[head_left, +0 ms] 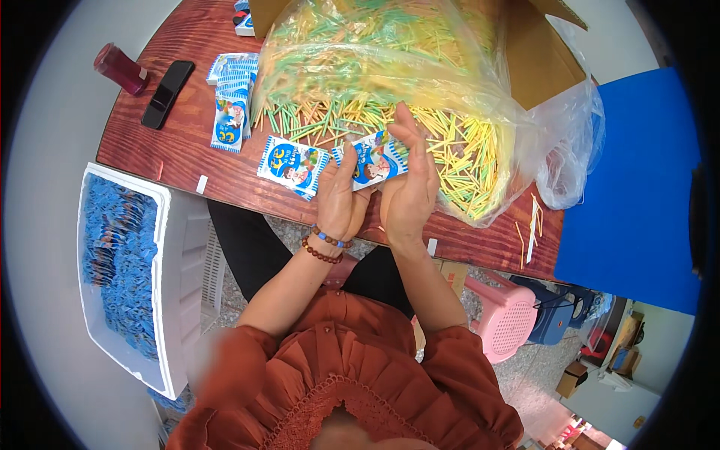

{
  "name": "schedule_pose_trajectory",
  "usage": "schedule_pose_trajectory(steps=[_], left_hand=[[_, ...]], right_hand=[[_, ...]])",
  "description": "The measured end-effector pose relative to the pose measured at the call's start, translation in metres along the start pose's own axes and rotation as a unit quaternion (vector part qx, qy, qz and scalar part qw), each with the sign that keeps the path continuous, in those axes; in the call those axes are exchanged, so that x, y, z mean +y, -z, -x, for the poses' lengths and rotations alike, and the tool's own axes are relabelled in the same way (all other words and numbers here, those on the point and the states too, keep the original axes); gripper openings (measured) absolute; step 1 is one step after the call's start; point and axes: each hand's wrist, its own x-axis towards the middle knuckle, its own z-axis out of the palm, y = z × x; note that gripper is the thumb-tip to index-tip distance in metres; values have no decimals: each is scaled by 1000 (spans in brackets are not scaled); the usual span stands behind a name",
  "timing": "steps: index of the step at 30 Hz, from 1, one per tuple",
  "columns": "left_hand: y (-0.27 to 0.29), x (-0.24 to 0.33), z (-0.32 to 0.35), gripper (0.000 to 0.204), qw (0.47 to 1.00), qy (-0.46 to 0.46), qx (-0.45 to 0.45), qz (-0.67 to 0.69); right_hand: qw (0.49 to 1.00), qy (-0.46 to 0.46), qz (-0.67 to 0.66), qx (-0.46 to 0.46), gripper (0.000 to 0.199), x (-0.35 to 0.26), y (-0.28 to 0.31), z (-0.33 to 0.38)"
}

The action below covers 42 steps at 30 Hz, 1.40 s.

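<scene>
In front of me, a small blue and white packet [379,159] with a cartoon figure is held up between my hands. My left hand [343,196], with two beaded bracelets at its wrist, grips the packet's lower left part, thumb on top. My right hand [411,189] stands upright at the packet's right end, fingers stretched upward and palm turned toward it. Just left of them, a similar packet [292,165] lies flat on the table edge. Beyond my hands, thin yellow, green and tan sticks [465,161] spill from a large clear plastic bag [420,71].
More packets [231,109] are stacked at the left, beside a phone [167,94] and a dark red bottle [120,69]. A white foam box [163,285] full of blue packets stands left of the reddish wooden table [135,146]. A pink stool [510,330] is at lower right.
</scene>
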Motion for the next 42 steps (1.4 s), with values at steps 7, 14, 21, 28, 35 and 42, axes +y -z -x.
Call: schedule_pose_trajectory(steps=[7,14,21,28,35,42], left_hand=[[3,1,-9,36,1000,9,-11,5],[3,2,-12,36,1000,-3,-23,3],[11,18,-19,34,997,-25,-32,68],[29,49,-25,33,986,-77,-105,105],[65,92,-15,32,979,-150,-93,99],[100,136,-6,32,816,-454,218,-284]], right_hand=[[999,-6,-46,9,41,-6,0,-22],[995,-49,49,-77,41,-10,3,-13],[997,-57,41,-40,45,-15,4,-22],[964,11,163,-208,15,-11,-29,-32],[876,48,356,-321,19,-3,-79,-55],[894,-104,251,-356,19,91,-153,-76]])
